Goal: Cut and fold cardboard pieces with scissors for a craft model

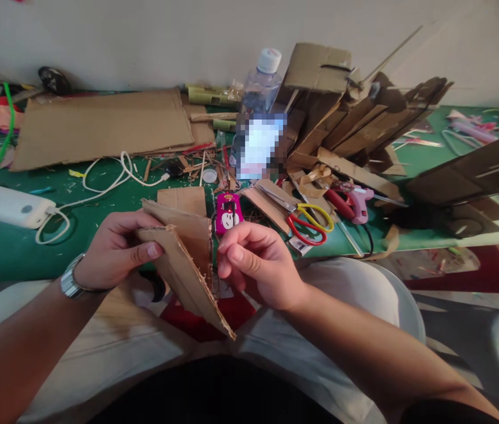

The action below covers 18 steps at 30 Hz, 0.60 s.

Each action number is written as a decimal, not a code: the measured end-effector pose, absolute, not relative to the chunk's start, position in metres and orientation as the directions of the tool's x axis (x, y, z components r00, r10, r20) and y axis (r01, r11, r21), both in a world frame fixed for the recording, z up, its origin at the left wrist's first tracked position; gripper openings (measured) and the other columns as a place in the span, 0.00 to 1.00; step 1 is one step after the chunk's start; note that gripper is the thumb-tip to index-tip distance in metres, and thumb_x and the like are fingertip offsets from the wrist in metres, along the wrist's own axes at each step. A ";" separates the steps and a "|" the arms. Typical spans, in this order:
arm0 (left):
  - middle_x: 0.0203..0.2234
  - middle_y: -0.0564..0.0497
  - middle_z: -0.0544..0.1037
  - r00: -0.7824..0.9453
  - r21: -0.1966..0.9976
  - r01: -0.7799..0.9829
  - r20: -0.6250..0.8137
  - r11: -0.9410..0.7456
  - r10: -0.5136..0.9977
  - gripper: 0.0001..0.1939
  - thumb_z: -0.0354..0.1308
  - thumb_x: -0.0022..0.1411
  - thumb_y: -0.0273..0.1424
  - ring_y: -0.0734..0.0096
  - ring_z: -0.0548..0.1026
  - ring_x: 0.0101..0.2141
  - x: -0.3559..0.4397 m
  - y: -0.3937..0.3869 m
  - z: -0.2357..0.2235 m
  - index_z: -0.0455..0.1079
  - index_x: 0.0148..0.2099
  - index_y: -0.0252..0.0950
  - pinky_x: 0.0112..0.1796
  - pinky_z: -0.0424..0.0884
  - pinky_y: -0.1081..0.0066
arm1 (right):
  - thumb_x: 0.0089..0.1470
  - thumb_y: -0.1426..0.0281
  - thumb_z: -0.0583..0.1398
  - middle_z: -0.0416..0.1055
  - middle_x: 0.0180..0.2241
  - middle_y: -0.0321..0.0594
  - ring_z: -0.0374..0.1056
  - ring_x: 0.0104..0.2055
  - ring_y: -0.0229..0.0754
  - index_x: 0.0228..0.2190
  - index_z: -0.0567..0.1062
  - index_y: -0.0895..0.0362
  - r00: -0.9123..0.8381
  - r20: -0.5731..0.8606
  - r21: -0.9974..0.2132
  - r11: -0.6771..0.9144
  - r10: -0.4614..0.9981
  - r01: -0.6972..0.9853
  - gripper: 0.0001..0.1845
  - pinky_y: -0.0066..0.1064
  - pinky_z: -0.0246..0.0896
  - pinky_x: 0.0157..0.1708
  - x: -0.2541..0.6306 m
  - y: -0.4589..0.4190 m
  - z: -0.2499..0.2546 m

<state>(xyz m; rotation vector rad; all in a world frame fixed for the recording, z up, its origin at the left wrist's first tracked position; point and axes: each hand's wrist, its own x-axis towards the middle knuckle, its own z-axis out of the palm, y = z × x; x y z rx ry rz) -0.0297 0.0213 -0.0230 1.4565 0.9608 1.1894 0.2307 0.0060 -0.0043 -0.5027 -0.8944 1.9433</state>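
Note:
My left hand (pixel 119 250), with a metal-band watch at the wrist, grips a folded piece of cardboard (pixel 188 274) between thumb and fingers. Two panels of the piece stand apart in a V, and its cut edges look ragged. Just right of it, my right hand (pixel 258 262) has its fingers curled in and the thumb close against them. Whether anything small sits in that pinch cannot be made out. Behind the right fingertips lies a magenta box (pixel 229 213) with a white face-like print. Another flat cardboard piece (pixel 181 199) lies behind the held one.
Scissors (pixel 306 221) with red and yellow handles and a pink glue gun (pixel 359 203) lie to the right. A white power bank (pixel 11 206) with a cable is at left. Behind are a large cardboard sheet (pixel 103 126), a bottle (pixel 262 82) and a cardboard construction (pixel 342 118).

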 end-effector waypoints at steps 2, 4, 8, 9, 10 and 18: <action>0.28 0.50 0.83 0.229 0.979 -0.036 0.203 -0.200 0.952 0.11 0.79 0.54 0.40 0.71 0.76 0.26 -0.029 0.020 -0.021 0.85 0.33 0.39 0.25 0.74 0.76 | 0.60 0.63 0.73 0.80 0.25 0.34 0.62 0.16 0.27 0.36 0.83 0.57 -0.502 -0.006 -0.746 -0.338 0.865 -0.574 0.10 0.19 0.56 0.16 0.229 0.004 -0.003; 0.26 0.51 0.82 0.263 0.977 -0.064 0.214 -0.205 0.941 0.10 0.78 0.56 0.39 0.74 0.73 0.23 -0.028 0.019 -0.018 0.85 0.35 0.39 0.23 0.72 0.78 | 0.58 0.62 0.75 0.79 0.25 0.33 0.60 0.16 0.27 0.35 0.82 0.57 -0.497 -0.035 -0.740 -0.357 0.867 -0.570 0.13 0.19 0.55 0.16 0.228 0.002 -0.001; 0.26 0.53 0.81 0.280 0.970 -0.081 0.241 -0.227 0.929 0.08 0.77 0.58 0.38 0.76 0.73 0.23 -0.029 0.018 -0.016 0.85 0.36 0.40 0.23 0.71 0.79 | 0.53 0.62 0.77 0.77 0.24 0.31 0.57 0.15 0.26 0.32 0.78 0.56 -0.491 -0.052 -0.738 -0.365 0.869 -0.568 0.17 0.19 0.53 0.15 0.226 -0.002 0.005; 0.25 0.53 0.81 0.284 0.970 -0.084 0.241 -0.226 0.928 0.08 0.77 0.58 0.37 0.75 0.73 0.23 -0.030 0.017 -0.016 0.85 0.36 0.41 0.23 0.71 0.79 | 0.53 0.62 0.77 0.77 0.24 0.31 0.57 0.15 0.26 0.32 0.77 0.56 -0.494 -0.049 -0.741 -0.363 0.868 -0.565 0.17 0.19 0.53 0.15 0.226 -0.002 0.007; 0.25 0.53 0.81 0.284 0.971 -0.084 0.238 -0.223 0.929 0.08 0.77 0.58 0.38 0.75 0.73 0.23 -0.031 0.017 -0.017 0.85 0.37 0.41 0.23 0.71 0.79 | 0.53 0.62 0.77 0.76 0.25 0.31 0.57 0.15 0.26 0.31 0.76 0.56 -0.498 -0.047 -0.744 -0.364 0.866 -0.561 0.17 0.20 0.53 0.16 0.225 -0.003 0.008; 0.27 0.52 0.82 0.238 0.970 -0.047 0.241 -0.237 0.941 0.10 0.78 0.56 0.40 0.73 0.75 0.25 -0.035 0.015 -0.017 0.85 0.36 0.41 0.26 0.74 0.78 | 0.62 0.63 0.71 0.73 0.26 0.30 0.56 0.16 0.27 0.34 0.73 0.55 -0.551 -0.002 -0.702 -0.393 0.835 -0.594 0.14 0.21 0.51 0.16 0.219 -0.004 0.017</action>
